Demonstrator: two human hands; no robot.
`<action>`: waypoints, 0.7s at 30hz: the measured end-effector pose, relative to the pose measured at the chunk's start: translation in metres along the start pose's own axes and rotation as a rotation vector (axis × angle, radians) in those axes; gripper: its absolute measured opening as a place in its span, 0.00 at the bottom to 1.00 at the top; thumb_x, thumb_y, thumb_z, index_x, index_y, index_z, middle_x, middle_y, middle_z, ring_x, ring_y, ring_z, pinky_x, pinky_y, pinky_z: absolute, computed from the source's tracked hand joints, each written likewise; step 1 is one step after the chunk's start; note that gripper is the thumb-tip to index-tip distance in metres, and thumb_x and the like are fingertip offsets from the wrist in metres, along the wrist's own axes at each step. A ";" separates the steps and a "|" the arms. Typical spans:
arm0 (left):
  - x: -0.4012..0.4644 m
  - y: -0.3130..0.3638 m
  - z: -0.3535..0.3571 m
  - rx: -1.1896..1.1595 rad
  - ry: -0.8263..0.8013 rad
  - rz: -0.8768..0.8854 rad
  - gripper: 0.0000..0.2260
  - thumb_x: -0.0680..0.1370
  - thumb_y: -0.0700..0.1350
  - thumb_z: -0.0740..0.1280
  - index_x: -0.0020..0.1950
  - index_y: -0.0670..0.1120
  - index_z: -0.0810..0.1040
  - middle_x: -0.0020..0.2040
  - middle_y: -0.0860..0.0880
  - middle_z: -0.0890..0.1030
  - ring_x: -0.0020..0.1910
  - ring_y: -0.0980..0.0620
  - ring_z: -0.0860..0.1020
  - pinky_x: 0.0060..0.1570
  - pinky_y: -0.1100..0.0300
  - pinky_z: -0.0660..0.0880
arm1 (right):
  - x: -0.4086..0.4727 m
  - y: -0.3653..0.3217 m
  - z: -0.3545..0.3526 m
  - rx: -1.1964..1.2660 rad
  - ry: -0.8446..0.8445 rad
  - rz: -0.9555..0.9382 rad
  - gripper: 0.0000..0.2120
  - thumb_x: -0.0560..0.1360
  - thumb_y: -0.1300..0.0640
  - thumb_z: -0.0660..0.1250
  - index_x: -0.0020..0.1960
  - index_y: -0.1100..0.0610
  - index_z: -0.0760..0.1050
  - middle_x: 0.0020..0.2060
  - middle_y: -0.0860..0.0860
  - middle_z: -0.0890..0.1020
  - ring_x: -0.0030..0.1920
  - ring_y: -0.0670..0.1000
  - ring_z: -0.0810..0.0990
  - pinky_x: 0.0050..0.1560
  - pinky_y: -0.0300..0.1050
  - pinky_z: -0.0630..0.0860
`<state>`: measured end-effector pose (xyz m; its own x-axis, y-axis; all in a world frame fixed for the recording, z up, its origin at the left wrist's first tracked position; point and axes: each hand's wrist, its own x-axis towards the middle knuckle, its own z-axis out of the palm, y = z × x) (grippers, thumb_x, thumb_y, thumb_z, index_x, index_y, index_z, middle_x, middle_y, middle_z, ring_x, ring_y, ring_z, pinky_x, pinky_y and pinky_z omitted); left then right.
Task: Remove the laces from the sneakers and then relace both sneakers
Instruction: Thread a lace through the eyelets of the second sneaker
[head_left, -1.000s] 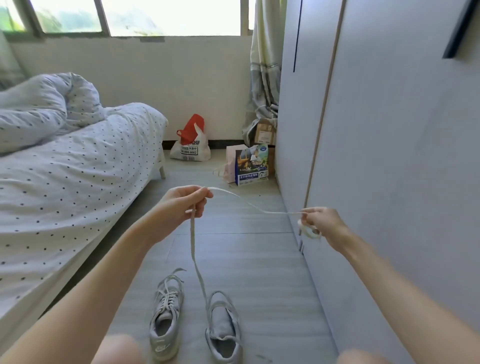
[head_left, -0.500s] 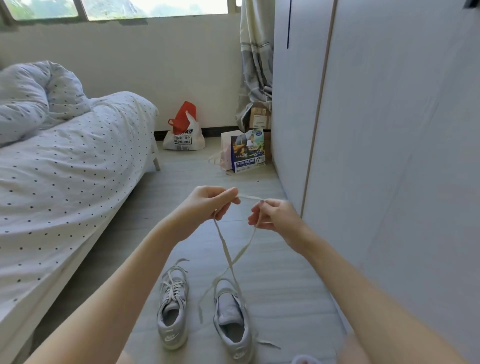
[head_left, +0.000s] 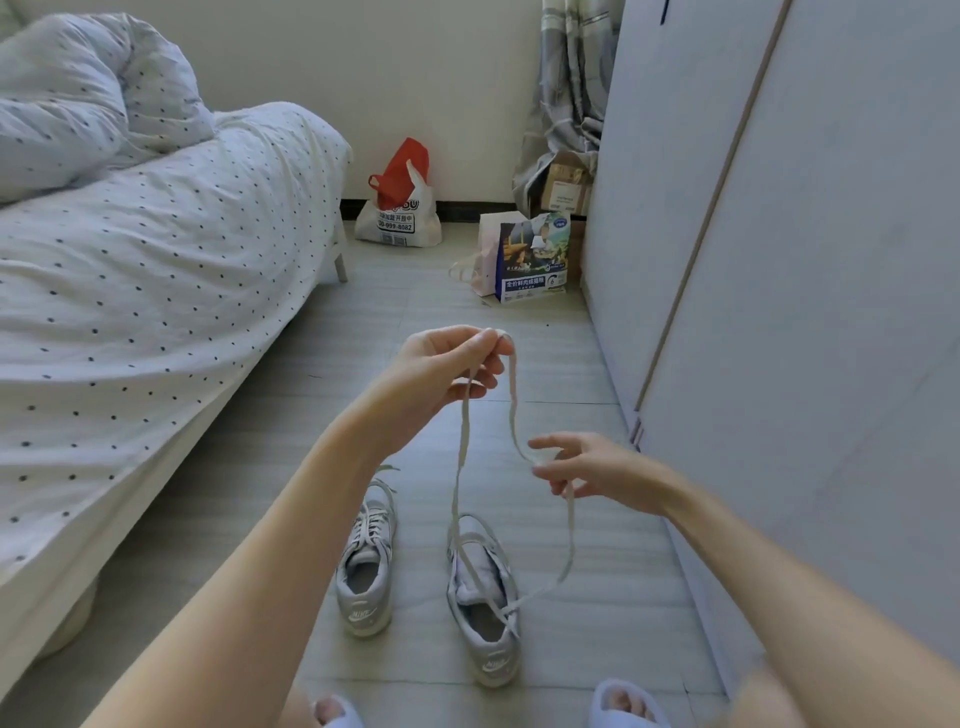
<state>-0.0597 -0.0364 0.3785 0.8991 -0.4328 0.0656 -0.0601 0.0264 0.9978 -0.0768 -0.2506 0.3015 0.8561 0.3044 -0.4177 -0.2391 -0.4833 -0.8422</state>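
left hand (head_left: 436, 376) raised above the floor (head_left: 571, 597), grip closed in a pinch: thumb and forefinger hold the fold of a pale lace (head_left: 460, 467) at its top. from the pinch two strands hang down. one strand drops almost straight to the right sneaker (head_left: 485, 603) and lies across its opening. the other strand curves right, passes through the right hand (head_left: 592, 470), then loops down and back toward the same sneaker. right hand lower and to the right of the left; fingers spread and loosely curved, the lace running between them; cannot tell whether the grip pinches it or the lace only rests there. right sneaker has no lacing in its eyelets, tongue exposed. left sneaker (head_left: 366, 566) just beside it, apart, laces in place, ends loose at the toe. both sneakers on the floor, heels toward the camera. bed (head_left: 130, 260) with dotted cover at left, wardrobe (head_left: 779, 260) at right, bags (head_left: 400, 208) by the far wall.
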 end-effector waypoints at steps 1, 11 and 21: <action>0.001 0.001 0.003 -0.013 0.001 0.008 0.10 0.77 0.49 0.64 0.47 0.45 0.82 0.39 0.52 0.80 0.41 0.55 0.78 0.45 0.63 0.76 | 0.002 -0.008 0.008 0.022 -0.043 -0.042 0.19 0.75 0.52 0.68 0.63 0.44 0.67 0.42 0.50 0.77 0.43 0.46 0.77 0.50 0.41 0.75; -0.001 0.003 -0.009 -0.325 0.211 0.052 0.11 0.81 0.43 0.58 0.45 0.44 0.79 0.35 0.52 0.79 0.33 0.55 0.75 0.37 0.64 0.73 | 0.018 -0.025 0.029 0.052 0.066 -0.117 0.13 0.79 0.53 0.61 0.41 0.57 0.78 0.35 0.53 0.72 0.36 0.49 0.73 0.44 0.44 0.76; -0.007 -0.020 -0.054 -0.098 0.394 -0.105 0.11 0.79 0.47 0.63 0.42 0.44 0.81 0.28 0.53 0.74 0.26 0.57 0.69 0.29 0.67 0.69 | 0.018 0.001 -0.028 0.251 0.525 -0.098 0.11 0.78 0.55 0.64 0.40 0.55 0.82 0.40 0.49 0.83 0.32 0.46 0.69 0.34 0.38 0.63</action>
<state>-0.0412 0.0143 0.3579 0.9964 -0.0606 -0.0596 0.0651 0.0938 0.9935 -0.0488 -0.2684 0.3032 0.9766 -0.1404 -0.1630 -0.1937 -0.2445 -0.9501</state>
